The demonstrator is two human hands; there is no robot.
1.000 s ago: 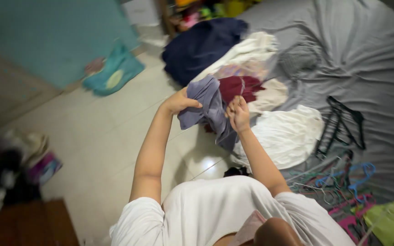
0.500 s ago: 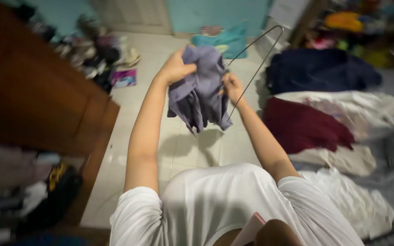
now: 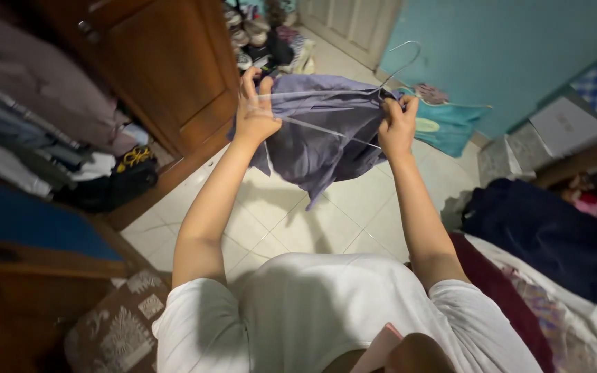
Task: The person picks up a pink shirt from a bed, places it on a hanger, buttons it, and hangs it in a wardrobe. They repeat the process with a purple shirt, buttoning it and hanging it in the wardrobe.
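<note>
Garment (image 3: 326, 138), purple-grey, held up at chest height over the tiled floor (image 3: 298, 221), spread between both hands with a thin wire hanger (image 3: 354, 114) lying across its front and the hook rising past the top edge. Bunched and drooping to a point below, not yet seated on the hanger as far as can be judged.

Left hand (image 3: 256, 110) clamped on the left edge of the cloth, fingers raised and spread, pinning the wire there too. Right hand (image 3: 399, 124) closed on the right edge near the base of the hook.

Likely trouble, judged from this: thin wire slipping sideways out of the loose cloth if either grip eases, since only pinch holds both together. Hanger arm poking through a sleeve or neck the wrong way, hidden under the folds, leaving the garment lopsided. Hanging tail sliding off altogether, down onto the floor. Hook catching on the fabric or twisting round while unwatched at the top.

Further out: open wooden wardrobe (image 3: 139, 76) at left, packed with folded clothes (image 3: 29, 131), close enough for an elbow or the hook to knock its door. Teal bag (image 3: 447, 124) on the floor just behind the garment. At right, bed (image 3: 575, 324) piled with a navy cloth (image 3: 547, 235) and a maroon one (image 3: 499, 290), near the right arm, easy to drag off with a swing.
</note>
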